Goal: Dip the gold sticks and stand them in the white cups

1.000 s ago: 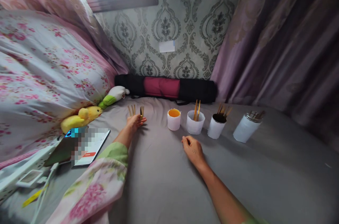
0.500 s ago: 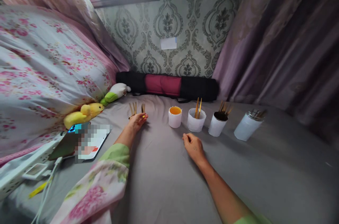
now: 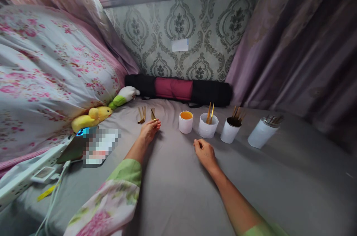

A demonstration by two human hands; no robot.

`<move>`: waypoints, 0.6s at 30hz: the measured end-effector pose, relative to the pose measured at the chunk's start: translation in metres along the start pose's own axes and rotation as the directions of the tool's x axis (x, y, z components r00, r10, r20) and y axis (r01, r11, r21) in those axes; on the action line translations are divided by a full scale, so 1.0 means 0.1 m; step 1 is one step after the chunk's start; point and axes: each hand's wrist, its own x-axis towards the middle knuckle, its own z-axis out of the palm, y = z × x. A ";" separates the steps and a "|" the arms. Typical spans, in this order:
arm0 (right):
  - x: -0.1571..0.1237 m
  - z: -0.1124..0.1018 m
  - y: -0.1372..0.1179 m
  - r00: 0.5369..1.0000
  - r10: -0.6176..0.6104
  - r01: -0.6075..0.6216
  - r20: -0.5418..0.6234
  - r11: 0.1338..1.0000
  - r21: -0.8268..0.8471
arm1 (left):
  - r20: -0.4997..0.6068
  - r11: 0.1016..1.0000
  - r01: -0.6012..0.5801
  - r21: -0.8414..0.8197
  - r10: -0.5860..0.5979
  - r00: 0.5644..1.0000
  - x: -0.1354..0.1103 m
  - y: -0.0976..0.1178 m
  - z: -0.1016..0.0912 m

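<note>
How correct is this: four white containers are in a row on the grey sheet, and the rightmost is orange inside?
Not quite: in the head view, the leftmost white container is orange inside, not the rightmost white container. The row of four on the grey sheet is right.

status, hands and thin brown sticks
Left hand beside thin brown sticks, hold unclear. Right hand curled, nothing visible in it. Left hand partly blocks view.

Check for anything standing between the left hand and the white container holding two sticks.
Yes: the white cup with the orange inside stands between the left hand and the white container holding two sticks, just left of that container. Between hand and cup, only grey cloth shows.
</note>
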 end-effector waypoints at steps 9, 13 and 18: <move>0.01 0.02 0.02 1.000 -0.011 0.011 -0.014 1.000 -0.016 | 0.054 0.999 -0.040 -0.006 0.041 0.998 -0.30 -0.18 0.10; 0.01 0.02 0.03 1.000 -0.015 0.015 -0.006 1.000 -0.021 | 0.071 0.999 -0.040 -0.003 0.040 0.997 -0.45 -0.28 0.14; 0.01 0.01 0.02 1.000 -0.017 0.017 -0.003 1.000 -0.014 | 0.099 0.999 -0.046 0.007 0.045 0.994 -0.63 -0.37 0.22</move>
